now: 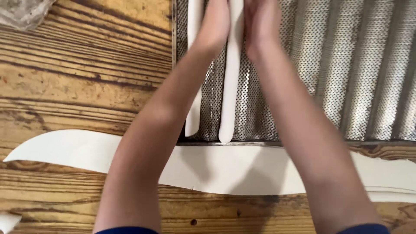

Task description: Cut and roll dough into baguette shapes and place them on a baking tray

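Both hands reach out over the perforated metal baguette tray (346,65) and meet at its far part, near the top edge of the view. The left hand (216,21) lies flat along the left side of a long white dough stick (230,78), and the right hand (260,21) presses against its right side, so the stick sits pinched between the two. The fingers run out of the frame and are blurred, so how far they are spread or curled cannot be told; only the heels of the hands and wrists show.

The dough stick is pale, smooth and slim, lying lengthwise in the second groove from the tray's left edge, its rounded near end reaching the tray's front rim. A second dough stick (193,117) of the same look lies in the first groove, just beside the left rim, partly hidden under the left forearm.

The tray rests on a wooden table (78,78) with strong grain. A sheet of white dough (78,149) lies along the tray's front edge
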